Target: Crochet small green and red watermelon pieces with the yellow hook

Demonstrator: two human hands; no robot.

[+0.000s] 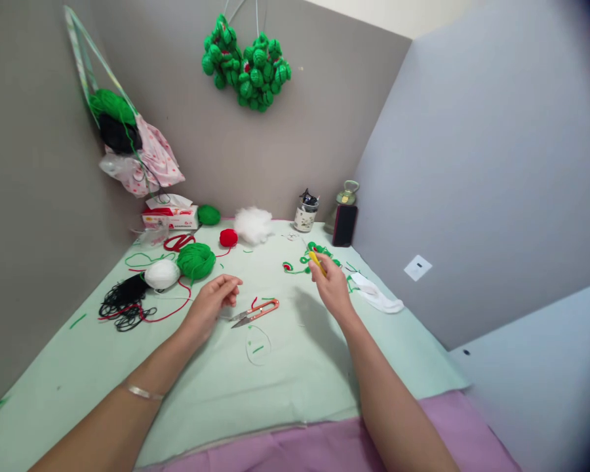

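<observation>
My right hand [330, 283] grips a crochet hook by its yellow handle [317, 263], the thin shaft pointing up and away. My left hand [217, 298] hovers over the cloth with fingers curled together; whatever they pinch is hidden. A white strand from the white yarn ball [162, 275] runs towards this hand, and white thread shows beside its heel. Just right of it lie orange thread snips [263, 311], blades towards me. A loop of white yarn [270, 341] rests below them. Beyond my right hand are small green and red crocheted pieces [288, 267].
Left are a green yarn ball [196, 261], black yarn [122, 303] and red-handled scissors [179, 243]. Behind stand a red yarn ball [229, 237], white stuffing [254, 226], a tissue box [172, 217], a pen jar [305, 217] and a phone [345, 226]. A white cloth piece [375, 294] lies right.
</observation>
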